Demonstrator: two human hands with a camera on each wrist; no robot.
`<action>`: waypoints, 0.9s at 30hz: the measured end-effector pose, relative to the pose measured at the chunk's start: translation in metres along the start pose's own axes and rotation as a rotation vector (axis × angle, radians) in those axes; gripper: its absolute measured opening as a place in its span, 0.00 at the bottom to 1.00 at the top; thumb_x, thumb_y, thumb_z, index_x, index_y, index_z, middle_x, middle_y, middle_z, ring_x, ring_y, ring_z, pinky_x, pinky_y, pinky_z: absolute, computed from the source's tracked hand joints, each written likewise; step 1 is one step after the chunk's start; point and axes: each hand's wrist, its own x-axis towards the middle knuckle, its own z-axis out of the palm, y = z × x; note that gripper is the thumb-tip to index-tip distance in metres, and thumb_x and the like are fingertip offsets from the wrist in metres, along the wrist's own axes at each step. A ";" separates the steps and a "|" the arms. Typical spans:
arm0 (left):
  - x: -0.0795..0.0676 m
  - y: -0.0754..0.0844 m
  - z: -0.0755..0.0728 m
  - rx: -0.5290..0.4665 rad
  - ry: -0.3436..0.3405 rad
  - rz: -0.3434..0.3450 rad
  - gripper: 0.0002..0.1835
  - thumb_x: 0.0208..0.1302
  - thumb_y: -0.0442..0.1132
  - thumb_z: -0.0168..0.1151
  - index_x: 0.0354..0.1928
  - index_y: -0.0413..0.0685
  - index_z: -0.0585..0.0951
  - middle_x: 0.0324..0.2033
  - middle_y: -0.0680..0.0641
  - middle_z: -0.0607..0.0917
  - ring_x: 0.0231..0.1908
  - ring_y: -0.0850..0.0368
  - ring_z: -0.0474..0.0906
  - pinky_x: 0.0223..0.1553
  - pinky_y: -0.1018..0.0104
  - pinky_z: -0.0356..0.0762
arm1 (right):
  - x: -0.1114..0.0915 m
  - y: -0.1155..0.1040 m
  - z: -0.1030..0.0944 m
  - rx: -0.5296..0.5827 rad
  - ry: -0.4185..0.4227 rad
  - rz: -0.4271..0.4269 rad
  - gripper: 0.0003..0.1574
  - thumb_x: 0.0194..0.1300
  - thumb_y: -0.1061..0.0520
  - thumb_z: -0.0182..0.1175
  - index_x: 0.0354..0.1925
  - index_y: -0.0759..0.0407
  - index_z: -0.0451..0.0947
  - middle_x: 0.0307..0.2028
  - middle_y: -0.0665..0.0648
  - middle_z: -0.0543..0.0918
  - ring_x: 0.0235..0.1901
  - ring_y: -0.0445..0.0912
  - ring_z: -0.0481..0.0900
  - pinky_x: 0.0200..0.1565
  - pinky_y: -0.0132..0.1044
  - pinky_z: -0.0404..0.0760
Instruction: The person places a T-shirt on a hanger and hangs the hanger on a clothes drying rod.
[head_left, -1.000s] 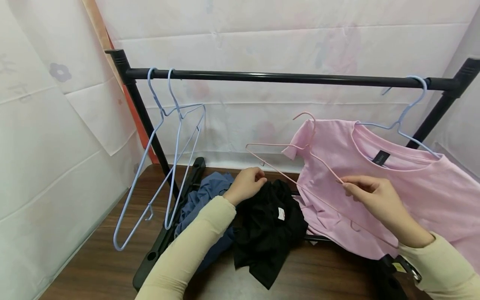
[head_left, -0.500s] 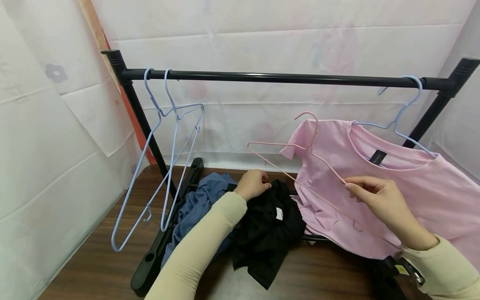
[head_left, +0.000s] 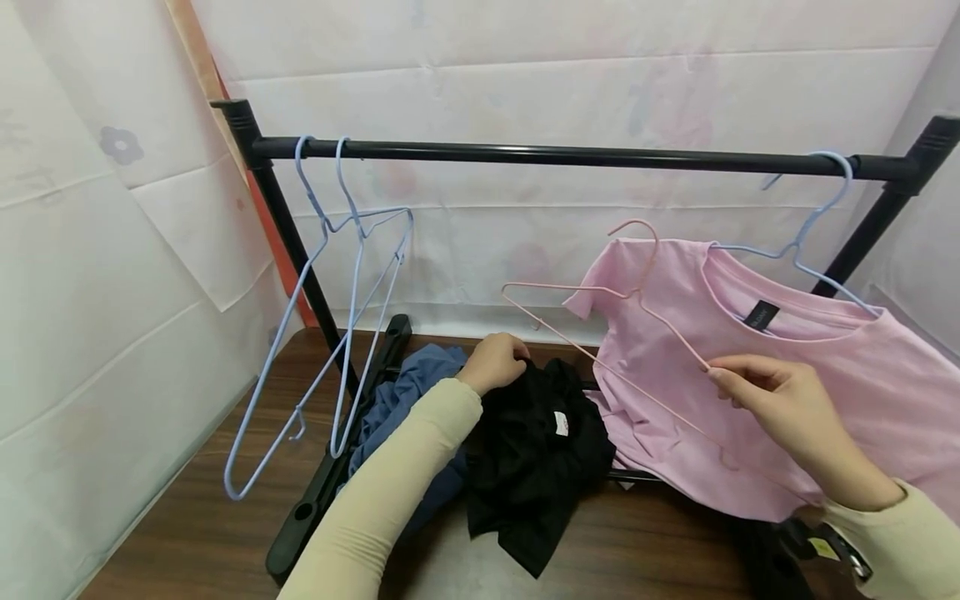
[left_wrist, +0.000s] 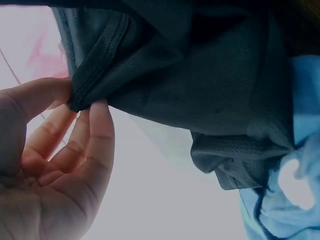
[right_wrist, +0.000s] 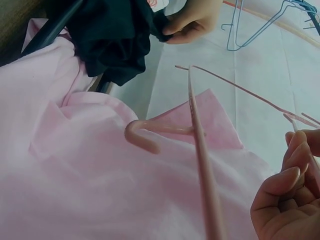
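My left hand (head_left: pixel 495 364) is at the back edge of a crumpled black garment (head_left: pixel 547 467) with a small white label. In the left wrist view, the thumb and fingertips pinch a corner of that black cloth (left_wrist: pixel 200 95), lifting it. My right hand (head_left: pixel 787 412) pinches one sloping arm of a pink wire hanger (head_left: pixel 558 287), whose hook points up. The hanger is held bare in front of a pink T-shirt (head_left: pixel 862 383). In the right wrist view, the hanger's lower bar (right_wrist: pixel 202 155), with a small hook on it, crosses close to the camera.
A black rail (head_left: pixel 525 154) spans the back. Two blue hangers (head_left: pixel 352 317) hang at its left end; another blue hanger (head_left: pixel 798 242) holds the T-shirt at the right. A blue garment (head_left: pixel 420 375) lies left of the black one, by the rack's foot (head_left: pixel 315 500).
My right hand has shifted slightly right, carrying the pink hanger with it. The left hand has moved a little about the black garment's back edge. The hung T-shirt stays put.
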 end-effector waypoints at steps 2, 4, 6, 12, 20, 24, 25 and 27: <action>0.000 -0.003 -0.002 -0.039 0.025 -0.007 0.10 0.68 0.35 0.58 0.46 0.45 0.86 0.46 0.44 0.86 0.48 0.49 0.82 0.51 0.56 0.79 | -0.001 0.000 -0.001 0.003 -0.002 0.009 0.09 0.66 0.57 0.64 0.43 0.58 0.86 0.24 0.38 0.82 0.27 0.32 0.78 0.29 0.25 0.75; 0.000 -0.006 -0.005 -0.083 0.053 -0.017 0.10 0.68 0.35 0.58 0.46 0.44 0.86 0.46 0.44 0.86 0.47 0.49 0.82 0.50 0.56 0.79 | -0.001 0.000 -0.003 0.006 -0.005 0.016 0.08 0.66 0.57 0.64 0.43 0.57 0.86 0.24 0.38 0.82 0.27 0.32 0.78 0.28 0.25 0.75; 0.000 -0.009 -0.007 -0.126 0.082 -0.024 0.10 0.68 0.35 0.59 0.46 0.44 0.86 0.45 0.43 0.86 0.47 0.48 0.82 0.49 0.56 0.80 | -0.002 0.000 -0.004 0.011 -0.007 0.018 0.08 0.66 0.57 0.64 0.42 0.56 0.86 0.24 0.38 0.82 0.27 0.32 0.78 0.28 0.25 0.75; 0.000 -0.021 -0.019 -0.238 0.164 -0.063 0.10 0.68 0.36 0.59 0.47 0.44 0.86 0.45 0.43 0.87 0.44 0.47 0.83 0.46 0.56 0.81 | -0.004 -0.005 -0.006 0.029 -0.016 -0.001 0.07 0.66 0.60 0.63 0.41 0.58 0.86 0.23 0.38 0.81 0.26 0.33 0.77 0.27 0.27 0.74; 0.003 -0.030 -0.030 -0.277 0.264 -0.099 0.08 0.66 0.36 0.63 0.44 0.43 0.86 0.41 0.42 0.87 0.43 0.48 0.83 0.46 0.56 0.81 | -0.008 -0.010 -0.009 0.039 -0.025 -0.020 0.06 0.66 0.62 0.63 0.40 0.55 0.86 0.23 0.39 0.80 0.25 0.33 0.76 0.23 0.32 0.69; 0.004 -0.034 -0.032 -0.294 0.292 -0.116 0.07 0.65 0.35 0.63 0.42 0.42 0.85 0.40 0.41 0.87 0.41 0.47 0.83 0.45 0.55 0.80 | -0.010 -0.012 -0.009 0.033 -0.029 -0.029 0.07 0.65 0.62 0.63 0.40 0.55 0.86 0.22 0.39 0.80 0.25 0.34 0.75 0.23 0.33 0.68; 0.004 -0.035 -0.033 -0.300 0.296 -0.124 0.07 0.65 0.35 0.63 0.42 0.42 0.85 0.40 0.41 0.87 0.41 0.47 0.83 0.45 0.55 0.80 | -0.010 -0.013 -0.010 0.031 -0.031 -0.034 0.07 0.65 0.63 0.63 0.40 0.55 0.86 0.22 0.39 0.80 0.25 0.34 0.75 0.23 0.33 0.68; 0.005 -0.038 -0.034 -0.307 0.309 -0.135 0.07 0.65 0.35 0.64 0.42 0.42 0.86 0.41 0.41 0.88 0.41 0.47 0.83 0.46 0.55 0.80 | -0.012 -0.013 -0.010 0.029 -0.034 -0.039 0.08 0.66 0.63 0.63 0.41 0.56 0.86 0.22 0.40 0.80 0.25 0.34 0.75 0.23 0.32 0.69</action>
